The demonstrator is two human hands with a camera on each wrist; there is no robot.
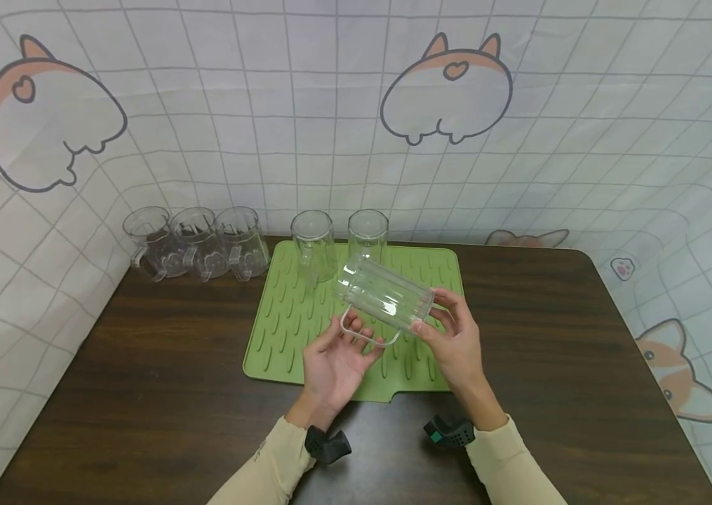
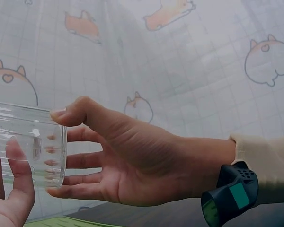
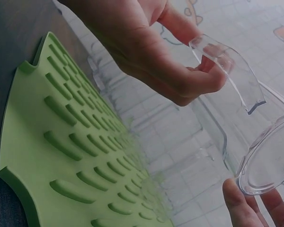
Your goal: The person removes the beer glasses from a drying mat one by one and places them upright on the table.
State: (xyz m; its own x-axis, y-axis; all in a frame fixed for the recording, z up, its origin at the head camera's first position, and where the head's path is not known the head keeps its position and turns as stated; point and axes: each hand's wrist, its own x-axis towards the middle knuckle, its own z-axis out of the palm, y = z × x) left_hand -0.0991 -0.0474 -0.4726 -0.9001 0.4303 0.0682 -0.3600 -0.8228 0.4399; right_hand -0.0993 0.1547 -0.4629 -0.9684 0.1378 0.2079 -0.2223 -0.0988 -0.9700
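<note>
A clear glass mug is held on its side over a green ridged mat, its handle turned toward me. My right hand grips the mug's right end between thumb and fingers. In the right wrist view that end is the round base, with my right thumb at its edge. My left hand, palm up, has its fingers curled at the handle. Through the glass in the left wrist view, fingers of both hands show. Two more clear mugs, one left and one right, stand on the mat's back part.
Three clear glass mugs stand in a row at the back left of the dark wooden table, handles toward the front. A white gridded cloth with dog drawings hangs behind and at both sides. Each wrist wears a black device.
</note>
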